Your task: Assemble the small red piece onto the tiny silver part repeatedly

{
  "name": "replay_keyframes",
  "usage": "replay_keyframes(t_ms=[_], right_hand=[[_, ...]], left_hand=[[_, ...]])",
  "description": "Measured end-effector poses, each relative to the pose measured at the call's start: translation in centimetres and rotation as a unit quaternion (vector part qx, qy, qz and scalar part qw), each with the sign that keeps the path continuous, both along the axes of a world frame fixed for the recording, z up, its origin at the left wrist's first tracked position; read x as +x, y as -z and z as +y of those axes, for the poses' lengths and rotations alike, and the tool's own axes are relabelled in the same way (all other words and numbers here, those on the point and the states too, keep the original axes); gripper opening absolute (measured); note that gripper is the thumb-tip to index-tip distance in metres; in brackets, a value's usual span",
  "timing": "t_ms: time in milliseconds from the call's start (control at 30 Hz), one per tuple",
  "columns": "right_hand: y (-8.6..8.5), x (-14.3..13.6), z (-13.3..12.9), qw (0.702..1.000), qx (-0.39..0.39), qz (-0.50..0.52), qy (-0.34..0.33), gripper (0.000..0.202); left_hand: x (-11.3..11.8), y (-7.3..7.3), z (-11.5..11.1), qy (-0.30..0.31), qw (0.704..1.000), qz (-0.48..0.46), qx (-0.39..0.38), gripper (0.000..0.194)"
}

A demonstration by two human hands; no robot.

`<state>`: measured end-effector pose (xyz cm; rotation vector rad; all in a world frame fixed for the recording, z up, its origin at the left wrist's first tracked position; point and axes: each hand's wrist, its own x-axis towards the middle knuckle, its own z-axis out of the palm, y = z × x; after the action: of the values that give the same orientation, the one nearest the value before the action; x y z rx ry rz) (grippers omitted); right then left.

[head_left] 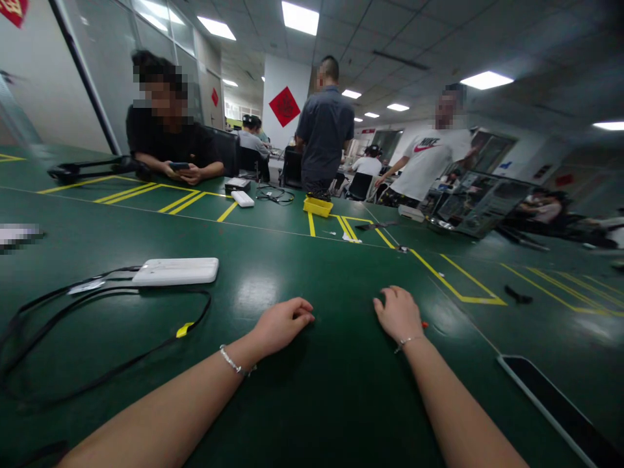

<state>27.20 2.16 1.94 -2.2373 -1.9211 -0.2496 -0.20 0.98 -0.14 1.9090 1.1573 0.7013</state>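
My left hand (285, 325) rests on the green tabletop (336, 383), a bracelet on its wrist. Its fingers are loosely bent, with a gap between thumb and forefinger, and I see nothing in it. To the right, my right hand (400, 313) lies palm down on the table, thumb apart from the fingers, open and holding nothing visible. A small orange-red thing (425, 324) shows beside the right wrist, mostly hidden. Nearest the left hand is a white power bank (176, 272) with black cables (73, 312) running from it and a yellow tag (184, 330).
A phone (560, 409) lies at the right edge. Farther back are a yellow bin (318, 207), a white box-like device (242, 199), a black strip (517, 295) and an open computer case (482, 198). A seated person (170, 136) holds a phone across the table; others stand beyond.
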Motion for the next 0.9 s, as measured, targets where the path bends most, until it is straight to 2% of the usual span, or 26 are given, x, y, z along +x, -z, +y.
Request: replay_keyframes(t_ms=[100,167,233,300,367,400,433,500,567,600,667,733,900], right_hand=[[0.3,-4.8,-1.1,0.972,0.019,0.047,-0.227,0.040],[0.7,-7.5,-2.0,0.939,-0.010,0.073,-0.337,0.043],[1.1,-9.1,-2.6,0.909,-0.051,0.077,-0.406,0.046],[1.2,-9.3,-2.7,0.896,-0.081,0.068,-0.431,0.046],[1.1,-7.9,-2.1,0.913,-0.082,0.044,-0.397,0.044],[0.9,-6.6,-1.7,0.932,-0.072,0.026,-0.354,0.042],[0.7,-5.1,-1.2,0.955,-0.059,0.006,-0.291,0.041],[0.4,-1.6,-0.3,0.992,-0.040,-0.031,-0.117,0.040],[0.1,1.9,0.3,0.995,-0.073,-0.044,0.051,0.041],[0.0,3.3,0.4,0.988,-0.100,-0.044,0.106,0.040],[-0.2,5.4,0.4,0.976,-0.148,-0.039,0.153,0.035],[-0.2,6.4,0.4,0.974,-0.162,-0.038,0.157,0.031],[-0.3,5.9,0.4,0.977,-0.146,-0.040,0.152,0.031]], left_hand=[[0.0,0.1,0.1,-0.026,0.999,-0.011,0.025,0.028],[0.1,0.0,0.1,-0.043,0.998,-0.009,0.046,0.032],[0.1,-0.1,0.0,-0.057,0.997,0.003,0.056,0.033],[0.1,-0.3,-0.1,-0.050,0.997,0.025,0.053,0.032],[0.1,-0.6,-0.3,-0.042,0.997,0.039,0.052,0.031],[0.0,-0.7,-0.3,-0.039,0.997,0.044,0.051,0.030],[0.0,-0.7,-0.4,-0.036,0.997,0.047,0.049,0.030],[0.0,-0.8,-0.4,-0.032,0.997,0.051,0.046,0.028],[0.0,-0.8,-0.4,-0.025,0.998,0.049,0.038,0.026],[-0.1,-0.9,-0.3,-0.018,0.998,0.042,0.031,0.025],[-0.1,-0.9,-0.1,0.001,1.000,0.022,0.000,0.022],[-0.2,-0.9,0.1,0.034,0.999,-0.011,-0.039,0.021],[-0.2,-1.0,0.5,0.081,0.994,-0.023,-0.073,0.022]])
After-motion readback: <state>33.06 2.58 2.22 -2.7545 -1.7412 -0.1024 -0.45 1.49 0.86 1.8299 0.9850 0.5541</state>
